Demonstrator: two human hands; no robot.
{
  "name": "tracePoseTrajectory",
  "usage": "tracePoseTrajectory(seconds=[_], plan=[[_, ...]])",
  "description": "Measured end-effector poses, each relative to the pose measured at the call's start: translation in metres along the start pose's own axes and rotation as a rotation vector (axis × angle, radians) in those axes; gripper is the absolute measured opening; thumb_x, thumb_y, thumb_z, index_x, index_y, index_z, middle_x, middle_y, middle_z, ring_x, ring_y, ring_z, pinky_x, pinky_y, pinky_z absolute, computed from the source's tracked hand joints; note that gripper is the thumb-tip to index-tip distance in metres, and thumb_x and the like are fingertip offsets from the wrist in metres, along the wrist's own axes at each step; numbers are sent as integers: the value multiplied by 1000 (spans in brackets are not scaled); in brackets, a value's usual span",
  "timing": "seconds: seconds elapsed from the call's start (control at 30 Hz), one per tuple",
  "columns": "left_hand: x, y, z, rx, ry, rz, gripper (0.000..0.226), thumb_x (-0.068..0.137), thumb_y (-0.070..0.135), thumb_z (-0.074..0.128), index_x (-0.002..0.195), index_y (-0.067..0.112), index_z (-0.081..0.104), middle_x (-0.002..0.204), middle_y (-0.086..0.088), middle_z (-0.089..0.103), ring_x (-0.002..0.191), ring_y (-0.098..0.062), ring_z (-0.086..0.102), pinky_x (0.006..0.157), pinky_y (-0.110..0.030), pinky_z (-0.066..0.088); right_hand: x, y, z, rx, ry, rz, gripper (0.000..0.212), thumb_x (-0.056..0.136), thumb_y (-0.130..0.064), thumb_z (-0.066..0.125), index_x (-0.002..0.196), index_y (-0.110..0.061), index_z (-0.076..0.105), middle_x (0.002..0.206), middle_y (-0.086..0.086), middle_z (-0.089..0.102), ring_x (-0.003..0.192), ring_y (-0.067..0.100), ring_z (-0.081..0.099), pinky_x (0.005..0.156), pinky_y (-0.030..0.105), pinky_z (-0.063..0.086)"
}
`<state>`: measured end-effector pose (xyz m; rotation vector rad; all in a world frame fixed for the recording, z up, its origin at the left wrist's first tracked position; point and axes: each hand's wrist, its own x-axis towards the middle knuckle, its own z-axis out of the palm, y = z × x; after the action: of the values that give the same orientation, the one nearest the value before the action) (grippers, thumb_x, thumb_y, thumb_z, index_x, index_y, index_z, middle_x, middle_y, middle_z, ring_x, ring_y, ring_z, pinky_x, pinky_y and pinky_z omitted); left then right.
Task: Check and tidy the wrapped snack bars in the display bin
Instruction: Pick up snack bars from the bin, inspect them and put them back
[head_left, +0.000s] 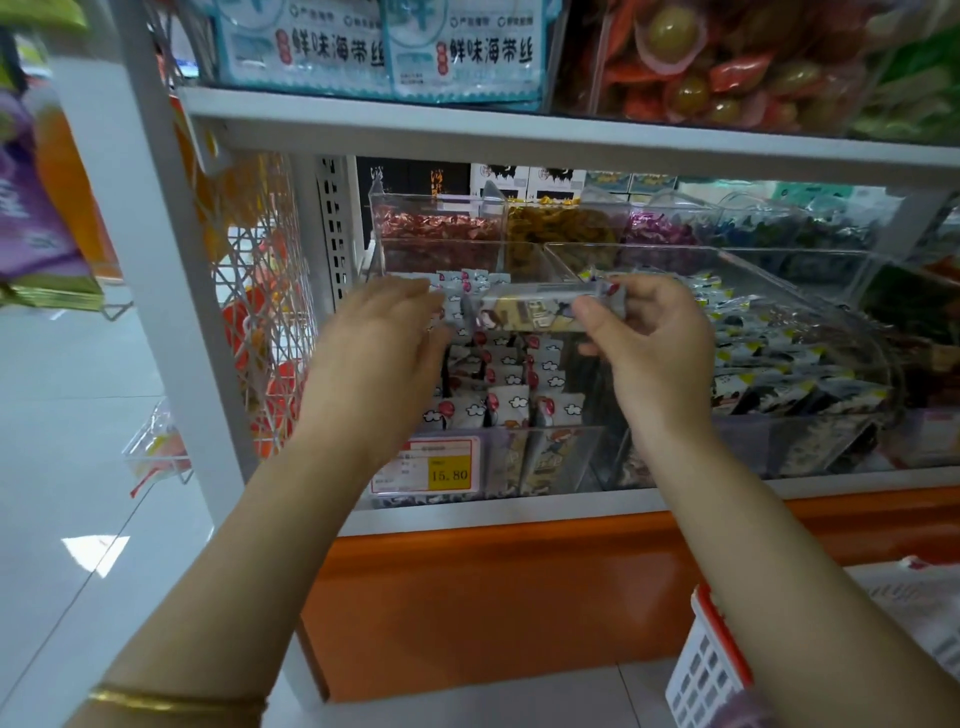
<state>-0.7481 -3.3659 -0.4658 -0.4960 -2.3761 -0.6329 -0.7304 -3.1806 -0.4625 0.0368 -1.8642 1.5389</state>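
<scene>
A wrapped snack bar (535, 312) with a cartoon print is held level above the clear display bin (566, 457). My right hand (654, 348) pinches its right end between thumb and fingers. My left hand (384, 348) is at its left end, fingers curled toward the wrapper; whether they grip it is unclear. Below, several white bars with cloud and red marks (509, 395) stand in rows inside the bin. A red and yellow price tag (426, 465) reading 15.80 hangs on the bin's front.
A second clear bin (810, 431) of black, white and yellow packets sits to the right. Bins of wrapped candy (441, 228) stand behind. The white shelf (467, 130) hangs low overhead. A white wire rack (260, 322) is left; a red-rimmed white basket (711, 670) lower right.
</scene>
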Motion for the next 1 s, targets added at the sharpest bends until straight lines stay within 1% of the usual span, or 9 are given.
tracePoseTrajectory(seconds=[0.07, 0.13, 0.2, 0.33, 0.5, 0.67, 0.77, 0.9, 1.0], plan=[[3, -1, 7, 191, -188, 57, 44, 98, 34, 35, 138, 19, 42, 147, 0, 39, 140, -17, 24, 115, -41, 11, 5, 2, 4, -83, 22, -65, 18, 83, -15, 69, 93, -18, 55, 89, 4, 63, 82, 20, 64, 73, 36, 56], [3, -2, 17, 259, -327, 62, 51, 99, 41, 22, 145, 22, 29, 154, 4, 26, 144, -12, 9, 117, -46, -1, 10, 2, 9, -168, 31, -155, 20, 83, -16, 69, 99, -15, 56, 85, -8, 59, 76, 3, 59, 72, 23, 53], [4, -2, 23, 272, -418, 62, 55, 98, 45, 14, 148, 21, 21, 156, 4, 18, 144, -10, 2, 115, -49, -6, 16, 4, 16, -227, 43, -217, 24, 83, -17, 69, 103, -13, 57, 83, -17, 52, 73, -5, 54, 68, 9, 45], [2, 2, 27, 200, -561, 20, 56, 98, 46, 11, 147, 21, 22, 156, 5, 17, 144, -9, 3, 115, -51, -6, 23, 9, 27, -273, 10, -250, 26, 84, -14, 68, 107, -7, 58, 85, -11, 53, 77, 5, 54, 71, 14, 42], [-1, 4, 18, 159, -496, 21, 55, 96, 45, 15, 132, 21, 48, 140, 2, 41, 136, -15, 24, 115, -48, 5, 36, 9, 35, -365, -136, -338, 23, 85, -12, 66, 106, -6, 59, 95, -3, 56, 87, 11, 53, 65, 8, 40], [-7, 5, 13, 150, -475, 46, 47, 98, 42, 22, 126, 21, 52, 131, 3, 48, 129, -15, 33, 114, -43, 15, 46, 12, 53, -613, -393, -394, 30, 82, -18, 70, 108, -8, 60, 106, 6, 60, 95, 17, 52, 71, 23, 31], [-7, 2, 8, 150, -393, 79, 48, 95, 41, 21, 125, 20, 53, 125, 3, 51, 124, -15, 37, 111, -37, 21, 45, 16, 65, -766, -505, -381, 37, 81, -26, 71, 113, -12, 62, 112, 6, 57, 101, 16, 49, 77, 27, 36], [-5, -7, 1, 255, -265, 104, 50, 95, 39, 23, 133, 19, 47, 140, 2, 44, 139, -15, 22, 116, -39, 3, 47, 21, 74, -1065, -817, -384, 23, 90, -28, 57, 111, -26, 66, 110, 7, 60, 114, 25, 43, 87, 35, 39], [-7, -13, 3, 288, -309, 71, 52, 96, 41, 23, 140, 19, 37, 150, 3, 30, 144, -13, 6, 115, -40, -6, 55, 17, 77, -971, -883, -285, 32, 91, -9, 47, 113, -22, 66, 116, 6, 63, 113, 22, 50, 92, 37, 45]])
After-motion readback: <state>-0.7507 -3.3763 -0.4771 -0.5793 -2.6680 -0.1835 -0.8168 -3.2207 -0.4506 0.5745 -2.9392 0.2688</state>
